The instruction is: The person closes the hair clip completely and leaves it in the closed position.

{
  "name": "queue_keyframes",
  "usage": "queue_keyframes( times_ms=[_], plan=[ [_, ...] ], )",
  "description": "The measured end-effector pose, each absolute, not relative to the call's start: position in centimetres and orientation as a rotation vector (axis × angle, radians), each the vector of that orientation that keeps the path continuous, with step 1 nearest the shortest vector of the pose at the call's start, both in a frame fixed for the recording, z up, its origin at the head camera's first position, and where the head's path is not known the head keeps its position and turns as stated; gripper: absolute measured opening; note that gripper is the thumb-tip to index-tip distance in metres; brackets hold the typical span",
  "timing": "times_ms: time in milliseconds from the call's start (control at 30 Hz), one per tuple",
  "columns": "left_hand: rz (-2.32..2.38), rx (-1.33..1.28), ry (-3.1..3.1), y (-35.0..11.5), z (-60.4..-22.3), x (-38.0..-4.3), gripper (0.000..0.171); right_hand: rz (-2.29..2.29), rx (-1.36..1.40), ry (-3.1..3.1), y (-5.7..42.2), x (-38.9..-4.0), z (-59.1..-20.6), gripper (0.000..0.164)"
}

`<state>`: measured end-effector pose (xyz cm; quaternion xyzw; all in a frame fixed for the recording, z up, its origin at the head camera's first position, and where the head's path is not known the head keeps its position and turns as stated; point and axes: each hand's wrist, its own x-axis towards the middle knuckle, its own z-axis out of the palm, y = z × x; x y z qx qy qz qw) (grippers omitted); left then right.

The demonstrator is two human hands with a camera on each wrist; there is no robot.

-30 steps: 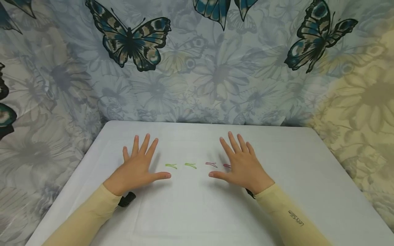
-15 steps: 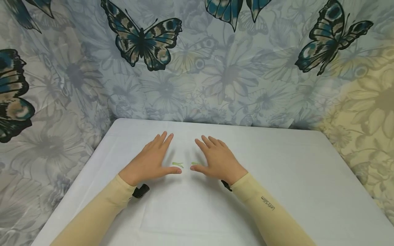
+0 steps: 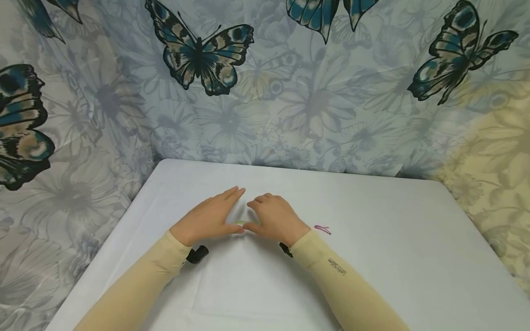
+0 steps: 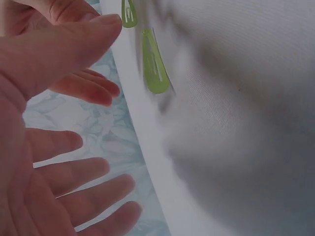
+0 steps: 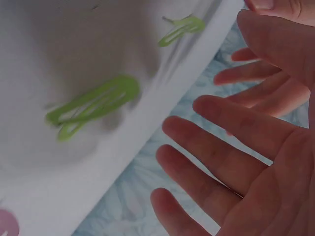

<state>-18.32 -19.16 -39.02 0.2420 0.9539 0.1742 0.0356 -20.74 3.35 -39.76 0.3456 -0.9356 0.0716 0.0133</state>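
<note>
Two green snap hair clips lie on the white table; in the left wrist view one clip point(image 4: 157, 84) sits near the thumb and the other clip point(image 4: 130, 22) is partly cut off. Both also appear in the right wrist view, a nearer clip point(image 5: 129, 87) and a farther clip point(image 5: 196, 23). My left hand point(image 3: 209, 219) hovers over the table with fingers extended, holding nothing. Close beside it, my right hand point(image 3: 278, 219) has loosely bent fingers and an empty palm. The thumbs nearly meet, with a sliver of green clip point(image 3: 240, 222) behind them.
A dark pink hair clip point(image 3: 322, 228) lies right of my right wrist. Part of a pink clip point(image 5: 7, 225) shows in the right wrist view's corner. The white table point(image 3: 372, 276) ends at a butterfly-patterned cloth point(image 3: 314, 105).
Both hands have come together, the right moving far left and the left slightly right. The fingers are less spread. The head view has shifted a little.
</note>
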Motion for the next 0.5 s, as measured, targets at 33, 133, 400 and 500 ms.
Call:
queue_keyframes(
  times_ms=[33, 133, 400, 500],
  plan=[
    [0.526, 0.738, 2.929, -19.2, -39.0, -18.4, 0.103, 0.214, 1.086, -2.914, 3.1, -20.8, -39.8, 0.057],
    [0.52, 0.73, 2.925, -19.2, -39.2, -18.6, 0.097, 0.189, 1.11, -2.906, 2.3, -21.1, -40.1, 0.051],
    [0.469, 0.719, 2.894, -19.2, -39.8, -18.9, 0.081, 0.17, 1.144, -2.862, 1.6, -21.2, -41.1, 0.03],
    [0.439, 0.75, 2.9, -19.2, -40.2, -19.1, 0.067, 0.183, 1.153, -2.84, 1.5, -21.3, -41.4, 0.025]
  ],
)
